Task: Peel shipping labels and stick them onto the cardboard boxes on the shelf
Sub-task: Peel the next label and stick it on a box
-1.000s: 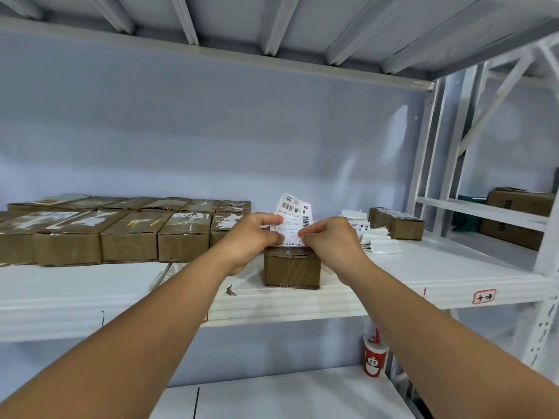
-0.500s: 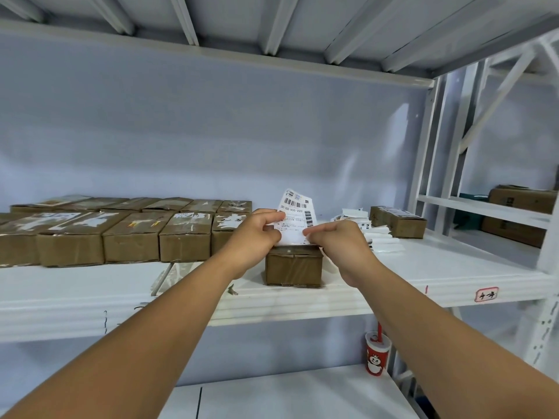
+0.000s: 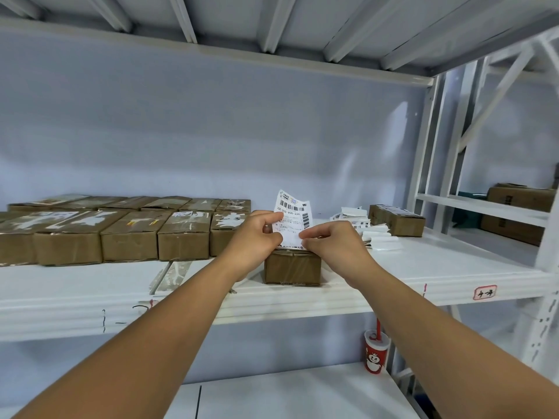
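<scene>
Peeling: left hand (image 3: 257,234) and right hand (image 3: 335,243) each keep a pinching grip on the white barcoded label (image 3: 292,216) above the brown cardboard box (image 3: 292,267) by the white metal shelf (image 3: 423,267) front edge. Next, likely: free backing, press flat.

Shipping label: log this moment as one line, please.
left hand: pinches shipping label, left edge | right hand: pinches its lower right edge | label: upright above lone cardboard box, not flat
</scene>
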`<state>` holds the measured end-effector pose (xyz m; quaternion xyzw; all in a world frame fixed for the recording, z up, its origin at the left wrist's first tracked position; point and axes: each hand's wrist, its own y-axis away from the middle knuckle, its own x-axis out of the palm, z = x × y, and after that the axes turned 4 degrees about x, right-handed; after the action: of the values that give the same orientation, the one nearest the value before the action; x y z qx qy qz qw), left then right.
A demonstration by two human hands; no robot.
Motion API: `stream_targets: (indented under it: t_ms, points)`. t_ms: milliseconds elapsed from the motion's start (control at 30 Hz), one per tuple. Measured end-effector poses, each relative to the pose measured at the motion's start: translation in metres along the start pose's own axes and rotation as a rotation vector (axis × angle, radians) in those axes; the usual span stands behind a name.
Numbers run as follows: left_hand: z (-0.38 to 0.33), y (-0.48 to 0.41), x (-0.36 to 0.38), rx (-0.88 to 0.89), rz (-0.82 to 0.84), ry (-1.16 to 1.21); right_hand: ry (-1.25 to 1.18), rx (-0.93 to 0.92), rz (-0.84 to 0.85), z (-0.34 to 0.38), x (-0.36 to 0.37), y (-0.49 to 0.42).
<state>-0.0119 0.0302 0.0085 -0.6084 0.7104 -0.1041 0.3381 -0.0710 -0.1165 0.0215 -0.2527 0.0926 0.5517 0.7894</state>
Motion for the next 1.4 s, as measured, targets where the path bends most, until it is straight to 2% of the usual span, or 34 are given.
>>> stream_targets:
  t_ms: [133,267,500,733,1033,1100,1267,1400]
  points:
    - [-0.004,0.002,0.001,0.013,0.014,-0.052,0.040,-0.018,-0.015,0.000,0.000,0.001]
    - [-0.008,0.005,0.000,0.022,0.054,-0.105,0.193,-0.043,-0.050,0.001,0.002,0.001]
    - [-0.013,0.006,0.000,0.001,0.063,-0.159,0.191,-0.036,-0.048,0.002,0.002,0.003]
    - [-0.023,0.001,0.005,-0.010,0.139,-0.473,0.294,0.000,-0.016,0.006,0.003,0.000]
    - [-0.029,0.000,0.002,-0.027,0.182,-0.535,0.471,0.047,-0.039,0.009,0.008,-0.004]
    - [-0.026,0.002,-0.001,-0.034,0.187,-0.564,0.401,0.041,-0.031,0.002,0.003,-0.004]
    - [-0.019,0.005,-0.004,0.036,0.220,-0.617,0.039,-0.044,0.082,-0.018,-0.002,-0.005]
    - [-0.019,0.001,-0.003,0.058,0.381,-0.646,-0.102,-0.028,0.139,-0.023,-0.002,-0.007]
